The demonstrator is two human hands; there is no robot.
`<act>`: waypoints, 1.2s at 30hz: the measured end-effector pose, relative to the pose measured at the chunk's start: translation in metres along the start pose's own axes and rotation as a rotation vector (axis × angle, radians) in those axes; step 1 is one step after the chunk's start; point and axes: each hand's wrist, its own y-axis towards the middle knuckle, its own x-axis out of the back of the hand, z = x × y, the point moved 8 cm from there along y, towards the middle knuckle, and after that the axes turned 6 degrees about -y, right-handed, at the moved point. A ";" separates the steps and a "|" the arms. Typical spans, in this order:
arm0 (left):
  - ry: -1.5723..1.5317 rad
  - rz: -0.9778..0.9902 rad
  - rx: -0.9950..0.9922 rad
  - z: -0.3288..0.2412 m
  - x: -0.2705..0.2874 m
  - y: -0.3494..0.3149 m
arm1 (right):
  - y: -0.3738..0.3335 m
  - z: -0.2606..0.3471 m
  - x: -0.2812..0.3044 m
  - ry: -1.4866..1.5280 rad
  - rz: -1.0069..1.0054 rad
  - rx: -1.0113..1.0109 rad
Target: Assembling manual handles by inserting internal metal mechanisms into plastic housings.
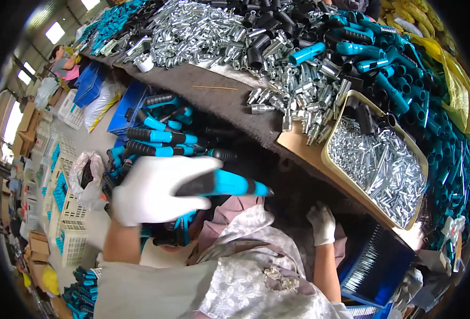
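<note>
My left hand (pixel 157 191), in a white glove, is closed round a teal-and-black tool handle (pixel 235 183) held level above my lap. The handle's narrower end points right. Just beyond this hand lies a pile of similar teal-and-black handles (pixel 160 137), at the left below the table edge. My right hand (pixel 321 224), also gloved in white, is lower and to the right, in the shadow under the table. Its fingers look loosely apart, and no object shows in them.
The table (pixel 219 98) bears heaped metal fittings (pixel 192 32), teal tubes (pixel 400 95) and a cream tray (pixel 328 151) of small metal pins. A blue crate (pixel 376 266) stands at lower right. White crates (pixel 72 234), a plastic bag (pixel 86 178) and another person (pixel 67 66) are at left.
</note>
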 end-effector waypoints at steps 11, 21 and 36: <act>0.602 -0.166 0.162 0.069 0.071 -0.072 | -0.004 -0.014 -0.027 -0.374 -0.099 -0.173; 0.397 0.234 0.085 0.050 -0.062 -0.010 | -0.011 -0.008 -0.024 -0.470 -0.113 -0.182; 0.740 0.376 0.169 0.158 -0.076 0.031 | -0.010 -0.013 -0.020 -0.495 -0.088 -0.177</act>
